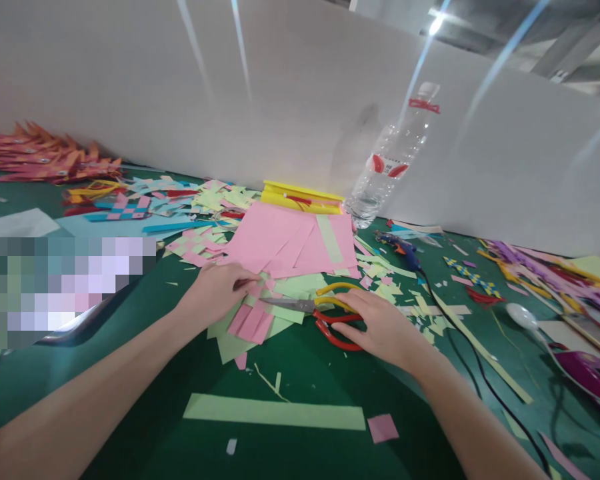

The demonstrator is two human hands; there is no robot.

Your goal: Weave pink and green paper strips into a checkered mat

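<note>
my right hand (383,327) is closed on the scissors (307,305), thumb at the red handle loop, fingers at the yellow one. the loops stand apart; whether the blades part at the tip, i cannot tell. they point leftward, at the paper by my other hand. my left hand (213,290) is curled, thumb and fingertips pinching the upper edge of the pink paper strips (253,323), which lie just below my fingers, close to the blade tip. under and around them spread pieces of pale green paper (230,343).

just beyond my hands lies a stack of pink sheets (275,237), a pale green strip across its right part. behind the stack is a yellow packet (290,198), and right of that a clear bottle (395,160) stands near the pale partition (180,100). cut scraps lie to both sides. on my right rests a blue tool (405,250) with a black cord; farther right, a purple tool (585,373). nearer me on the green table (155,413) lie a long pale green strip (275,410) and a pink square (383,428). at far left are spiky folded orange-pink pieces (45,157).
</note>
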